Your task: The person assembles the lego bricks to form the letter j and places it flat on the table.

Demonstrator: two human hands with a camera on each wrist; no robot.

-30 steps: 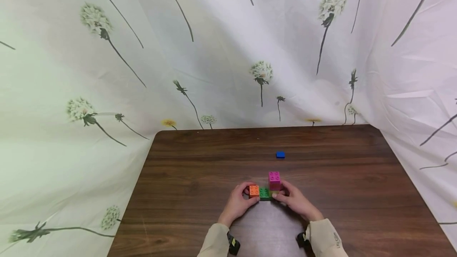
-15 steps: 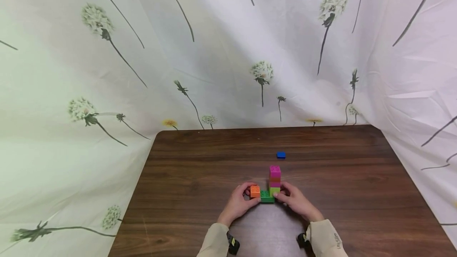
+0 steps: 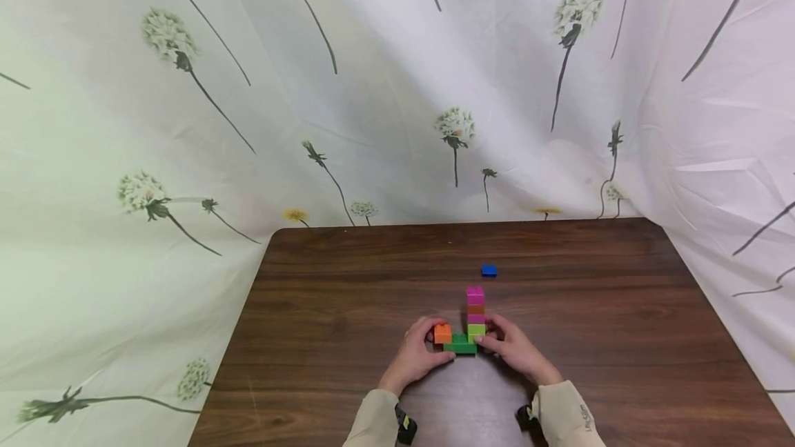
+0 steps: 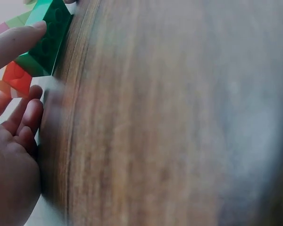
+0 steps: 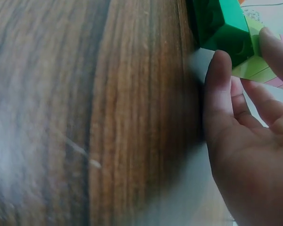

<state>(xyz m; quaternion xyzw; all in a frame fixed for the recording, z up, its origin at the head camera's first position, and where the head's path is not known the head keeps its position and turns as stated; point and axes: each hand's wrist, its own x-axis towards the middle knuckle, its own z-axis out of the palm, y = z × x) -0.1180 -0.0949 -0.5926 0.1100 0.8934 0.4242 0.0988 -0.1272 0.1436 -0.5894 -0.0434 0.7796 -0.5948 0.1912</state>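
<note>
Between both hands is a toy brick model. Its base is a green brick, with an orange brick on the left end. A tower stands on the right end: lime bricks below, then magenta, reddish-brown, and a magenta brick on top. My left hand holds the left end, thumb on the green brick and fingers behind the orange one. My right hand pinches the lime bricks at the tower's foot. In the left wrist view, the green brick's hollow underside shows, tilted off the table.
A small blue brick lies on the brown wooden table beyond the model. Behind the table hangs a white cloth printed with dandelions. Dark wrist cameras sit below both hands.
The model has tipped back, so its front faces now show more and its stud tops less. My left thumb has shifted slightly toward me; both hands otherwise keep their places.
</note>
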